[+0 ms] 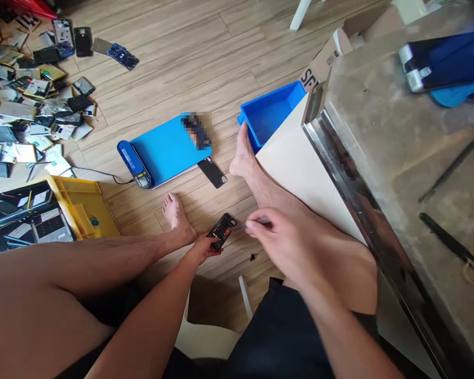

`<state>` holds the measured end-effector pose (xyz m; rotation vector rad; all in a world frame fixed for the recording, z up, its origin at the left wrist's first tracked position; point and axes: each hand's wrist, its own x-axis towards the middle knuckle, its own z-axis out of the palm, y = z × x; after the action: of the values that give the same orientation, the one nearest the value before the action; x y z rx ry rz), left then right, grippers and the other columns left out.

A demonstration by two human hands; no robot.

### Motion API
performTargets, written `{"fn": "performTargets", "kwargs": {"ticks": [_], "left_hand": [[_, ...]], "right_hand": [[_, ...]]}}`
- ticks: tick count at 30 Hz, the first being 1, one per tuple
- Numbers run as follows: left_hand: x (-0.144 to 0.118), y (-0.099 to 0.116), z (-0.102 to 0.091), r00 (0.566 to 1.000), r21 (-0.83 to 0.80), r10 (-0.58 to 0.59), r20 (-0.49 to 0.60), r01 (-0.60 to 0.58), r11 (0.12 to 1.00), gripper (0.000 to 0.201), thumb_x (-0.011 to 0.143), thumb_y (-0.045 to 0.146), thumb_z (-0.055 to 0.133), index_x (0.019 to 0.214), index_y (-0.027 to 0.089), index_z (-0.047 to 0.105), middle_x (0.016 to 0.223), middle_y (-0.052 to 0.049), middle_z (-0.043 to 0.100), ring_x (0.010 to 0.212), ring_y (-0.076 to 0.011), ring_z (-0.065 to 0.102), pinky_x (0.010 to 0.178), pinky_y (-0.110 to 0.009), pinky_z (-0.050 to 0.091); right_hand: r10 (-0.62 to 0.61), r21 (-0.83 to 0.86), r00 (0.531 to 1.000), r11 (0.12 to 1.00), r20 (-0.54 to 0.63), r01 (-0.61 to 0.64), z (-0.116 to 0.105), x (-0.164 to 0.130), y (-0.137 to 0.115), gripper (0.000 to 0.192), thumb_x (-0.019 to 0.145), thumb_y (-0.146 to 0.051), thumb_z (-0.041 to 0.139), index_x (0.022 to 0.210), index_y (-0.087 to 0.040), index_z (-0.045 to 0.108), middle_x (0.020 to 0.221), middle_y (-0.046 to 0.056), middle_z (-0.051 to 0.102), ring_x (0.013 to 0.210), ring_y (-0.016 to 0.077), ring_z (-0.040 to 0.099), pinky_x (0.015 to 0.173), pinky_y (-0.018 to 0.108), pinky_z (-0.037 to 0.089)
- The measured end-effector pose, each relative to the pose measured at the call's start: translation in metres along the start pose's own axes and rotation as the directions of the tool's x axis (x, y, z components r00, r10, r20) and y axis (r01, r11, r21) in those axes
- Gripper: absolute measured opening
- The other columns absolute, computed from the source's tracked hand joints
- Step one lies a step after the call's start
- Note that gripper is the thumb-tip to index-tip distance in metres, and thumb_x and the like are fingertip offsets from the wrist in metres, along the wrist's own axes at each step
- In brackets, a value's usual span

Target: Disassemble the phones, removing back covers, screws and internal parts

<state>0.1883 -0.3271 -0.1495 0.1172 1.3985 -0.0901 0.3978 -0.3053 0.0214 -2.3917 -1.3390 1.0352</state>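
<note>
The left hand [203, 249] is closed around the lower end of a small black opened phone with its orange-and-dark insides showing [222, 229], held low between the knees, just above the wooden plank floor [189, 63]. The right hand [285, 239] pinches a thin silvery tool [242, 226] whose tip meets the phone's upper right edge. To work well here, the left hand's grip probably wants to be steady and the tool kept shallow, so its tip lifts rather than gouges; a tiny dark piece [253, 257] lies on the floor just below the hands and could easily be lost.

Beyond the hands lies a flat black rectangular panel [213, 173], touching a bright blue heating mat with a dark blue control end [164, 150]; writing on that end is too small to read. To the right of the mat sits a blue plastic bin [269, 113], and past it a brown cardboard box [324, 59] printed with "SF". Left of the hands stands a yellow plastic crate [82, 202], and far left a heap of dismantled phones and parts [27, 95].
</note>
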Motion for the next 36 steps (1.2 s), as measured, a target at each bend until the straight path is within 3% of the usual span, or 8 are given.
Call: {"fn": "performTargets", "kwargs": {"ticks": [3, 6, 8, 17, 23, 30, 36], "left_hand": [[-0.009, -0.007, -0.004, 0.999, -0.028, 0.039, -0.001, -0.039, 0.999, 0.036, 0.097, 0.033, 0.064, 0.128, 0.016, 0.060, 0.117, -0.009, 0.066, 0.095, -0.0195, 0.067, 0.080, -0.038, 0.060], [-0.016, -0.013, -0.007, 0.998, -0.075, 0.058, -0.032, -0.060, 0.995, 0.034, 0.097, 0.033, 0.064, 0.127, 0.016, 0.060, 0.114, -0.008, 0.067, 0.092, -0.0185, 0.068, 0.078, -0.036, 0.061], [-0.022, -0.016, -0.010, 0.996, -0.109, 0.070, -0.055, -0.075, 0.991, 0.033, 0.097, 0.033, 0.064, 0.125, 0.016, 0.061, 0.112, -0.008, 0.067, 0.090, -0.0180, 0.068, 0.077, -0.036, 0.061], [-0.040, -0.009, -0.012, 0.989, -0.140, 0.093, -0.114, -0.109, 0.984, 0.034, 0.098, 0.032, 0.063, 0.128, 0.016, 0.059, 0.114, -0.008, 0.066, 0.092, -0.0184, 0.068, 0.077, -0.036, 0.061], [-0.040, -0.007, -0.011, 0.989, -0.169, 0.077, -0.123, -0.098, 0.981, 0.033, 0.098, 0.032, 0.064, 0.126, 0.015, 0.060, 0.113, -0.008, 0.067, 0.091, -0.0183, 0.068, 0.077, -0.036, 0.061], [-0.035, 0.003, -0.012, 0.992, -0.240, 0.063, -0.107, -0.087, 0.967, 0.032, 0.098, 0.034, 0.064, 0.123, 0.015, 0.062, 0.114, -0.008, 0.067, 0.093, -0.0186, 0.068, 0.079, -0.036, 0.061], [-0.029, 0.015, -0.014, 0.992, -0.282, 0.076, -0.098, -0.101, 0.954, 0.032, 0.098, 0.035, 0.064, 0.121, 0.014, 0.063, 0.114, -0.009, 0.067, 0.094, -0.0189, 0.068, 0.081, -0.037, 0.061]], "right_hand": [[0.026, 0.090, 0.975, 0.995, 0.222, -0.047, 0.039, -0.017, 0.006, 0.016, 0.092, -0.022, 0.060, 0.093, -0.022, 0.076, 0.095, 0.004, 0.079, 0.087, 0.0191, 0.073, 0.077, 0.027, 0.053], [0.017, 0.083, 0.956, 0.996, 0.293, -0.043, 0.072, -0.003, 0.012, 0.019, 0.093, -0.018, 0.059, 0.096, -0.020, 0.078, 0.090, 0.004, 0.079, 0.085, 0.0174, 0.073, 0.074, 0.024, 0.050], [0.006, 0.076, 0.946, 0.997, 0.325, -0.032, 0.081, 0.003, 0.015, 0.021, 0.094, -0.019, 0.059, 0.101, -0.021, 0.079, 0.092, 0.003, 0.080, 0.086, 0.0169, 0.073, 0.073, 0.023, 0.049], [-0.022, -0.027, 0.914, 0.999, 0.405, 0.035, 0.090, -0.009, 0.018, 0.022, 0.096, -0.025, 0.062, 0.106, -0.024, 0.081, 0.094, 0.002, 0.081, 0.086, 0.0175, 0.073, 0.073, 0.023, 0.048], [-0.074, -0.095, 0.887, 0.987, 0.455, 0.131, 0.093, -0.011, 0.014, 0.025, 0.097, -0.025, 0.061, 0.115, -0.026, 0.079, 0.112, 0.003, 0.080, 0.104, 0.0199, 0.073, 0.084, 0.024, 0.049], [-0.094, -0.230, 0.877, 0.947, 0.472, 0.226, 0.085, -0.037, -0.001, 0.029, 0.101, -0.022, 0.051, 0.113, -0.018, 0.077, 0.107, 0.015, 0.078, 0.099, 0.0286, 0.074, 0.084, 0.033, 0.051], [-0.182, -0.234, 0.863, 0.918, 0.471, 0.321, 0.094, -0.037, 0.001, 0.033, 0.107, -0.025, 0.041, 0.123, -0.020, 0.070, 0.113, 0.010, 0.075, 0.104, 0.0219, 0.071, 0.086, 0.027, 0.049]]}}
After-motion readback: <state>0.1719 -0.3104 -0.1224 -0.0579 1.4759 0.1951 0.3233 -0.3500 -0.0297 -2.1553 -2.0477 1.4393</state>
